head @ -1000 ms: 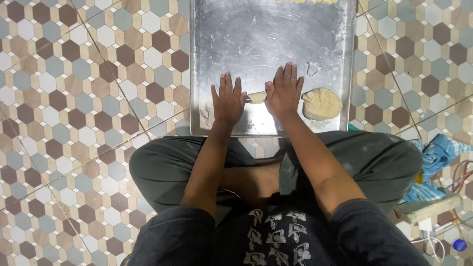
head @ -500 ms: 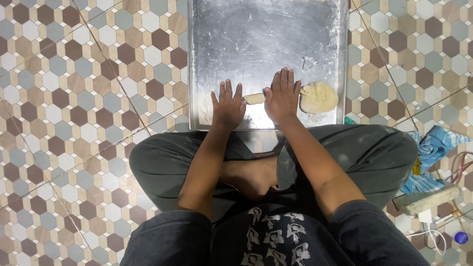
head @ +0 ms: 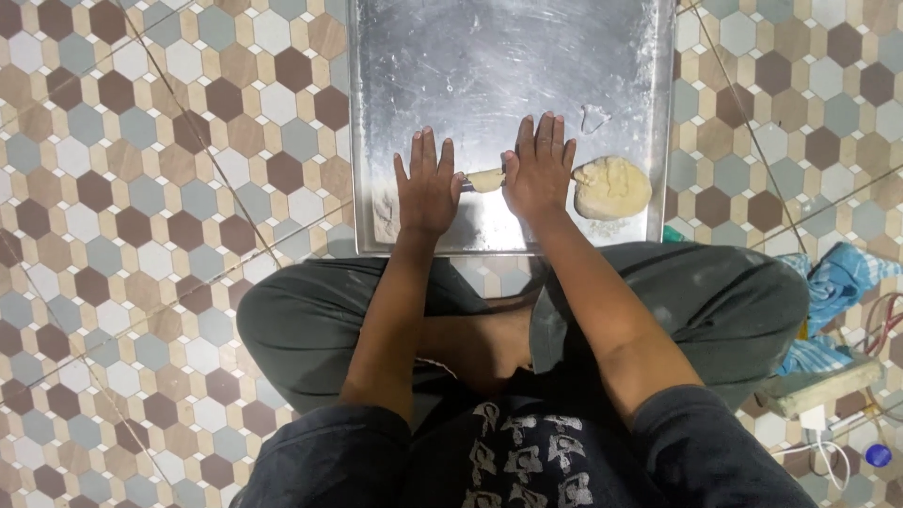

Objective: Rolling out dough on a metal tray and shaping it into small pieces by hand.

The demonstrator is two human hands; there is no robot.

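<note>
Pressing flat on the metal tray (head: 508, 56), both palms lie open with fingers stretched, clasping nothing. A thin roll of dough (head: 485, 179) lies crosswise between the left hand (head: 427, 188) and right hand (head: 539, 171), its ends hidden under them. Just right of the right hand sits a dough lump (head: 611, 187); farther up, a small scrap (head: 594, 118).
</note>
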